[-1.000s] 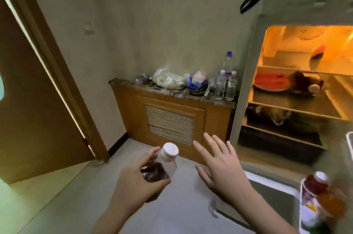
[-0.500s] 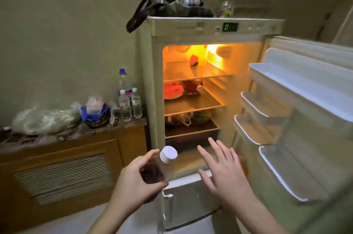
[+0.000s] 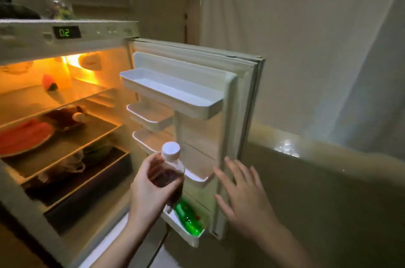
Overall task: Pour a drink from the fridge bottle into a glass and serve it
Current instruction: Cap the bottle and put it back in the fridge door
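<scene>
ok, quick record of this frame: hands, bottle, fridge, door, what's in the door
left hand: gripping the bottle by its body
bottle: dark drink, white cap on, upright with a slight tilt
right hand: open, empty, fingers spread by the door's outer edge; contact unclear
fridge: lit inside, display reads 02
door: open
top door shelf: nothing visible in it
bottom door shelf: green bottle lying tilted
glass: not in view

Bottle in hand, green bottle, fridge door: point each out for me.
Bottle point(image 3: 170, 152): head view, on its white cap.
Green bottle point(image 3: 188, 218): head view, on its body in the lowest door shelf.
Fridge door point(image 3: 245, 101): head view, on its outer edge.
</scene>
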